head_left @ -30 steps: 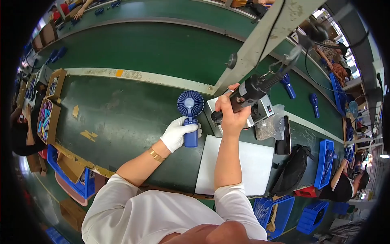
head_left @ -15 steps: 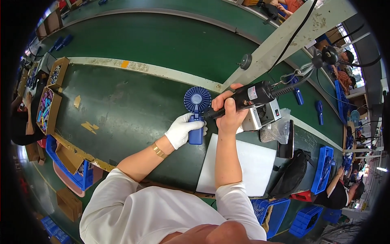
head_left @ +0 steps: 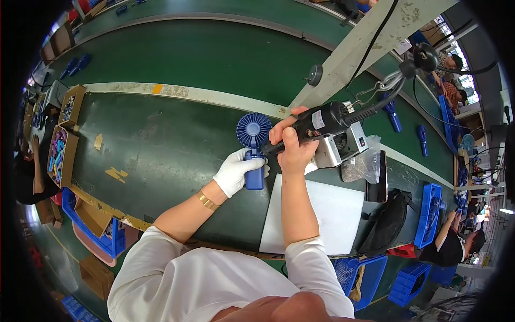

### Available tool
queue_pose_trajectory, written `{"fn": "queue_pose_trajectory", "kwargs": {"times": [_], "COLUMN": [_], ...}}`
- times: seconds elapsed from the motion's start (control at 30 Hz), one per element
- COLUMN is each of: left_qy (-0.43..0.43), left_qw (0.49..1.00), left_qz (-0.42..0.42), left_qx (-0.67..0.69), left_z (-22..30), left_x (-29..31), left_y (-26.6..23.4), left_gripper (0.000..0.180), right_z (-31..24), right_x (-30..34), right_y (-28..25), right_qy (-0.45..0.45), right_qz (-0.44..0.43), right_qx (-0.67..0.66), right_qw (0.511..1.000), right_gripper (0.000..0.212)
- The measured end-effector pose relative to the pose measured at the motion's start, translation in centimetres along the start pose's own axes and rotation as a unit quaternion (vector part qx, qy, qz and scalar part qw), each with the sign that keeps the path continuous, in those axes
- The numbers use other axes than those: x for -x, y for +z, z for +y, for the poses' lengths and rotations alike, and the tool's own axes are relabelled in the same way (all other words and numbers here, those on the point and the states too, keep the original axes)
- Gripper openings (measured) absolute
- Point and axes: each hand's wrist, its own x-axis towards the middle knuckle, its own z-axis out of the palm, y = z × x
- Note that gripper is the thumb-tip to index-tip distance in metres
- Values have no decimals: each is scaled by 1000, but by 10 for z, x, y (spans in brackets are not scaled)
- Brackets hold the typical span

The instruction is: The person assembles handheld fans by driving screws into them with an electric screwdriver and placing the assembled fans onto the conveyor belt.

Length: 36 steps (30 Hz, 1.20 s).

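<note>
A blue handheld fan point(head_left: 254, 129) with a round slatted head stands out over the green bench, its handle in my left hand point(head_left: 234, 171). That hand wears a white glove, with the thumb laid across the handle. My bare right hand point(head_left: 293, 144) is wrapped round a black electric screwdriver point(head_left: 327, 119), which hangs by a hook and a cable. The screwdriver's tip meets the fan near the neck, where the head joins the handle; the exact contact point is too small to make out.
A white foam sheet point(head_left: 322, 214) lies right of my hands. Beyond it are a grey metal device point(head_left: 346, 145), a clear bag point(head_left: 365, 163) and a black bag point(head_left: 390, 222). A pale post point(head_left: 370, 45) rises at right. Cardboard boxes point(head_left: 68, 155) sit at left.
The fan, the screwdriver and both hands appear slightly further left. The surroundings also shift a little in view. Both grips stay the same.
</note>
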Motion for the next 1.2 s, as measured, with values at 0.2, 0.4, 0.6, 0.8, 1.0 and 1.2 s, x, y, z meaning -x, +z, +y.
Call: {"fn": "queue_pose_trajectory", "kwargs": {"times": [0.2,0.4,0.6,0.8,1.0,1.2], "left_qy": [9,26,250,104,7,-2], "left_qw": [1000,999,964,994,998,993], "left_qz": [5,-14,-81,-19,-8,-33], "left_qx": [-10,14,-45,19,-56,-116], "left_z": [4,-5,-35,-31,-5,-4], "left_x": [3,-8,-52,-36,-4,9], "left_y": [0,8,-83,-53,-5,16], "left_gripper": [23,26,38,42,40,40], "right_z": [3,2,15,7,-48,-44], "right_x": [-1,10,10,9,-6,-10], "right_y": [3,-4,22,13,3,-3], "right_qy": [-3,96,-28,-58,-218,-116], "right_qz": [-1,-10,-132,-111,84,102], "right_qx": [-2,5,273,241,332,342], "right_qw": [1000,995,953,962,914,927], "right_gripper": [43,30,56,43,53,49]}}
